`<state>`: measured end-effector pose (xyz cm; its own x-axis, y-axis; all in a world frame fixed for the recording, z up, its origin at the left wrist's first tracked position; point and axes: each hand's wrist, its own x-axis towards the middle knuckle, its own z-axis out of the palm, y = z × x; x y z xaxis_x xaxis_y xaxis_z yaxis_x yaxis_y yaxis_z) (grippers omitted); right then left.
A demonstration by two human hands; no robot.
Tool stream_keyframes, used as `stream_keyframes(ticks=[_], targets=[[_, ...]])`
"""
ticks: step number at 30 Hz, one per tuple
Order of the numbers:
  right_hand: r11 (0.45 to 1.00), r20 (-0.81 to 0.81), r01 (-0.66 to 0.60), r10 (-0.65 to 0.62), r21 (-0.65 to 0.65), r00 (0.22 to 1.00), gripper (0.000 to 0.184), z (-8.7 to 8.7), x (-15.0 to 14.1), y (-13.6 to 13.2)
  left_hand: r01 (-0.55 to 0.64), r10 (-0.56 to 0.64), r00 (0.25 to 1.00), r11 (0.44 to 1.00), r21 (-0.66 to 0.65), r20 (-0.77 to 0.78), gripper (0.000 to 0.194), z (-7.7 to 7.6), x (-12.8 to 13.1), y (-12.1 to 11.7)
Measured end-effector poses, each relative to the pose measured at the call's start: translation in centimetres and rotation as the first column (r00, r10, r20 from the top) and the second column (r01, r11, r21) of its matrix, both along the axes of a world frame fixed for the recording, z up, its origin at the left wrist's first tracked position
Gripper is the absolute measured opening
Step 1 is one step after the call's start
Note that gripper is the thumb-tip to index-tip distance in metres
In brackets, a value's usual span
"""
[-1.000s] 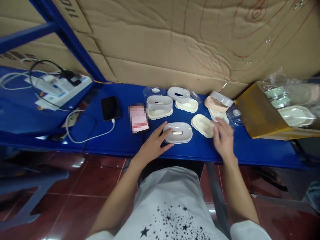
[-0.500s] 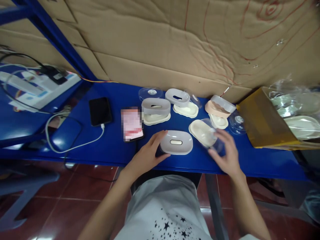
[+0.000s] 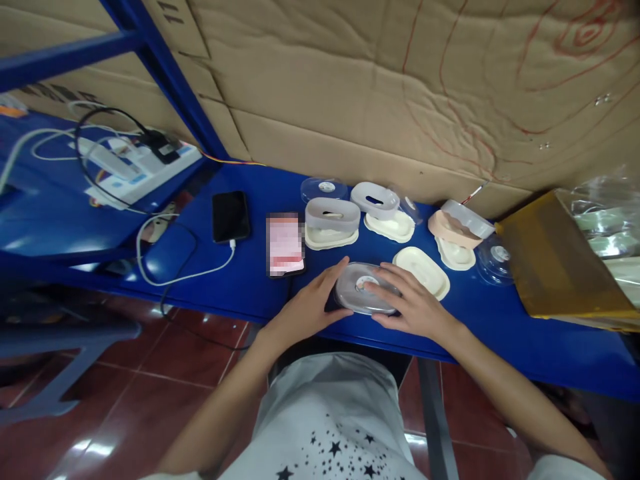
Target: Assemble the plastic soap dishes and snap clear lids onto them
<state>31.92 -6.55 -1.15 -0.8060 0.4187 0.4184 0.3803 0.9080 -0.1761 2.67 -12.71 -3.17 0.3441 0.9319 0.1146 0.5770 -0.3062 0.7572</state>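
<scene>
A clear oval plastic lid [image 3: 353,283] with a round sticker lies over the grey oval box near the table's front edge; the box shows through it. My left hand [image 3: 316,300] grips the left end of the box, thumb in front and fingers behind. Across the right part of the lid, my right hand [image 3: 413,300] holds it with fingers on top and thumb at the front rim. Whether the lid is pressed fully down I cannot tell. Just right of my right fingers, a cream oval tray [image 3: 425,272] lies flat on the blue table [image 3: 480,320].
Behind stand a grey oval box [image 3: 333,217] on a cream tray, another grey box [image 3: 373,200], a peach box [image 3: 453,229] and clear lids [image 3: 495,257]. Left are two phones [image 3: 230,217] [image 3: 285,247] and a power strip [image 3: 150,177]. A carton [image 3: 530,260] stands right.
My right hand has brought the clear lid leftward from over the cream tray onto the grey box. My left hand stays at the box's left end. The camera view has shifted slightly.
</scene>
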Motion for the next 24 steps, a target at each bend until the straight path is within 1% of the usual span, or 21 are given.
stream_keyframes(ticks=[4,6,7,8,9,10,11,12,13,14,16,19,22,24], targets=[[0.999,-0.087,0.034,-0.035,-0.015,0.996,0.074,-0.8,-0.5,-0.3,0.012,-0.011,1.0,0.998,0.054,-0.014,0.099,0.0,0.1,-0.4],[0.999,-0.094,0.039,-0.042,-0.036,0.995,0.071,-1.2,-0.6,-0.4,-0.006,0.011,0.999,0.991,0.132,-0.038,0.092,0.4,-0.7,-0.6],[0.998,-0.093,0.039,-0.044,-0.048,0.995,0.07,-1.3,-0.6,-0.4,-0.046,0.058,0.997,0.98,0.191,-0.053,0.087,0.7,-1.4,-0.5],[0.997,-0.091,0.04,-0.045,-0.061,0.995,0.069,-1.4,-0.5,-0.5,-0.108,0.13,0.989,0.959,0.263,-0.068,0.082,0.9,-2.3,-0.3],[0.996,-0.088,0.042,-0.049,-0.075,0.995,0.068,-1.4,-0.5,-0.5,-0.183,0.223,0.971,0.922,0.342,-0.082,0.075,1.0,-3.5,0.0],[0.995,-0.087,0.045,-0.053,-0.091,0.995,0.068,-1.4,-0.5,-0.5,-0.258,0.327,0.94,0.867,0.427,-0.095,0.066,1.1,-4.7,0.4],[0.993,-0.085,0.047,-0.056,-0.106,0.995,0.068,-1.4,-0.5,-0.6,-0.304,0.412,0.904,0.808,0.505,-0.116,0.058,1.0,-6.1,0.8],[0.992,-0.085,0.048,-0.059,-0.121,0.995,0.068,-1.4,-0.6,-0.6,-0.31,0.463,0.872,0.774,0.552,-0.159,0.051,0.9,-7.3,1.2],[0.99,-0.083,0.049,-0.06,-0.134,0.995,0.068,-1.4,-0.6,-0.5,-0.305,0.495,0.844,0.759,0.575,-0.206,0.046,0.7,-8.4,1.5],[0.988,-0.08,0.049,-0.062,-0.145,0.995,0.068,-1.4,-0.7,-0.5,-0.299,0.517,0.818,0.756,0.583,-0.251,0.043,0.4,-9.3,1.8],[0.986,-0.073,0.05,-0.063,-0.162,0.995,0.068,-1.3,-0.7,-0.5,-0.283,0.529,0.785,0.769,0.573,-0.322,0.041,-0.1,-10.4,1.9],[0.983,-0.057,0.051,-0.062,-0.175,0.996,0.068,-1.4,-0.8,-0.5,-0.276,0.531,0.77,0.777,0.565,-0.353,0.042,-0.6,-10.5,1.5],[0.983,-0.059,0.049,-0.06,-0.174,0.996,0.069,-1.5,-0.7,-0.6,-0.28,0.528,0.79,0.764,0.581,-0.313,0.05,-0.6,-10.0,1.3],[0.984,-0.055,0.041,-0.051,-0.172,0.997,0.068,-1.4,-0.6,-0.4,-0.254,0.487,0.83,0.765,0.592,-0.272,0.058,-0.2,-9.5,1.5]])
